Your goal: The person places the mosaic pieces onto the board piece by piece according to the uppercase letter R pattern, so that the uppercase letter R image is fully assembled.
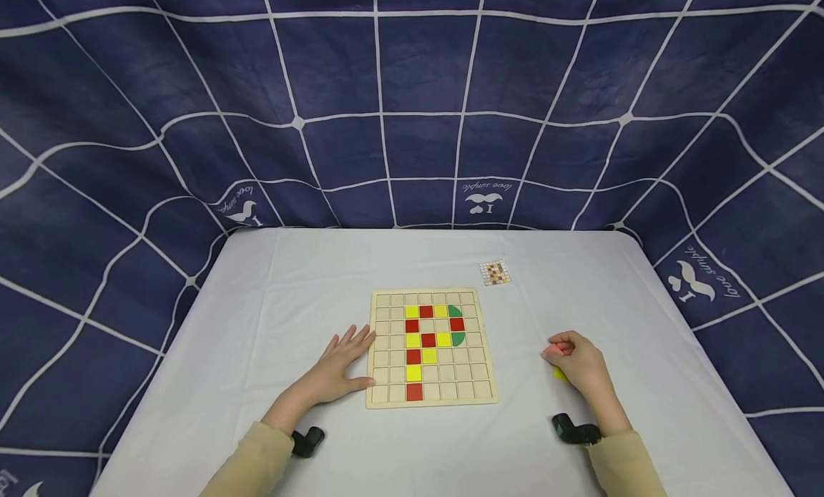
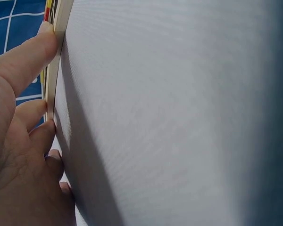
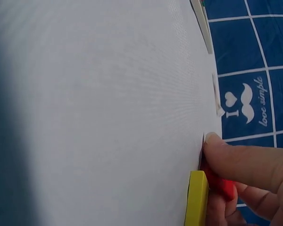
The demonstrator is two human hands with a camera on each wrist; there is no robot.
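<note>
A square wooden grid board (image 1: 397, 392) lies on the table with red, yellow and green tiles forming a P-like shape. Two green pieces with a curved side sit at the right of that shape. Along the board's left edge rests my left hand (image 1: 337, 368), fingers spread and thumb and fingertips touching the rim. To the right of the board, my right hand (image 1: 582, 365) pinches a red tile (image 3: 219, 183) between thumb and fingers. A yellow tile (image 3: 196, 200) is right beside the red one, below the hand; whether the fingers hold it too cannot be told.
A small printed card (image 1: 494, 272) with a coloured grid pattern lies beyond the board's upper right corner. White cloth (image 1: 309, 282) covers the table. Dark blue curtains (image 1: 418, 68) with white lines stand behind and at both sides.
</note>
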